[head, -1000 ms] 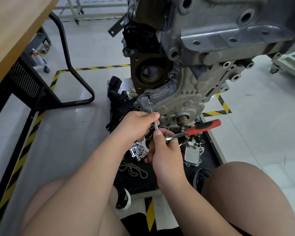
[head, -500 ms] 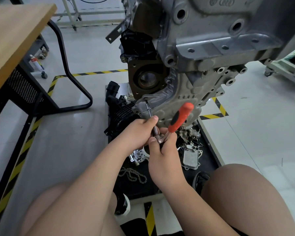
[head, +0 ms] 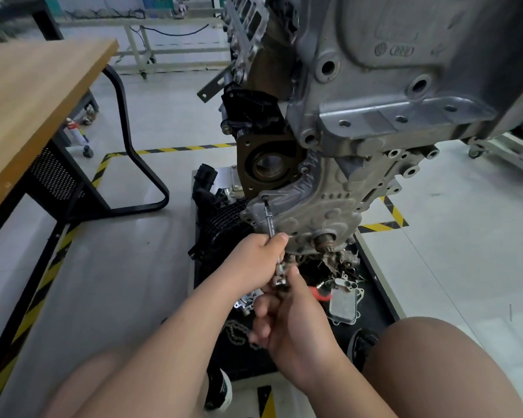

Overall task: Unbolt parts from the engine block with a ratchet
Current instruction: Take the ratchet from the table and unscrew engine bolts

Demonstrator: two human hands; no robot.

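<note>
Loosening looks underway: the left hand [head: 252, 260] curls its fingers round the extension [head: 269, 221] seated on a bolt [head: 265, 203] low on the engine [head: 375, 95], the right hand [head: 293, 327] grips the ratchet [head: 280, 279], which next needs a steady swing.

Bare hands [head: 255, 262], forearms [head: 175, 336] and knees [head: 441, 360]; black white-soled shoes [head: 219, 387]

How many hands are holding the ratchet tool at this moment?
2. The left hand grips the extension bar just below the engine cover; the right hand holds the ratchet at its head, nearer the camera.
</note>
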